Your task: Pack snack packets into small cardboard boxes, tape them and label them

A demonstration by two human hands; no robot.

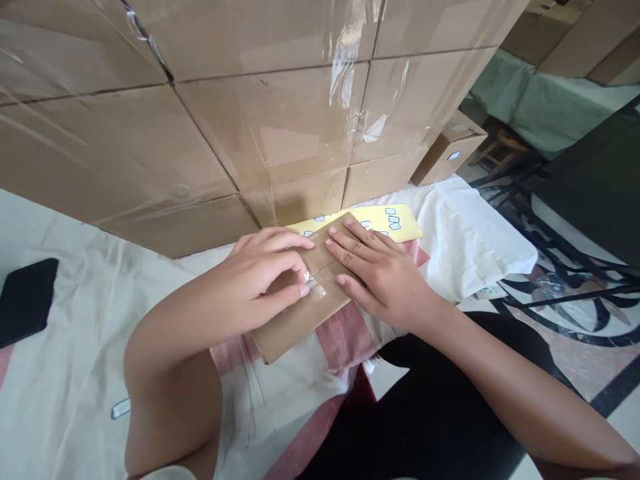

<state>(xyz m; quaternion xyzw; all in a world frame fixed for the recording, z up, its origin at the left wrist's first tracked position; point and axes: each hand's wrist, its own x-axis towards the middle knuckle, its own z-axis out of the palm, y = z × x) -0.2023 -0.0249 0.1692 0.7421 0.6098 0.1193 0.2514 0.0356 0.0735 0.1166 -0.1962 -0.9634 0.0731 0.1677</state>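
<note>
A flat brown cardboard box point(293, 331) lies slanted on the cloth in front of me. My right hand point(377, 267) rests on its top, fingers stretched out and pressing flat. Thumb and forefinger of my left hand point(260, 270) pinch the end of a small strip of clear tape point(316, 288), whose other part touches the box. Partly under the far end of the box is a yellow sheet point(407, 225) bearing several small blue-edged labels.
Stacked, taped cardboard boxes point(295, 127) form a wall right behind the work spot. A smaller box point(447, 150) stands to their right. At far left lies a black phone-like object point(29, 300). One loose label point(120, 409) is on the white cloth point(85, 347).
</note>
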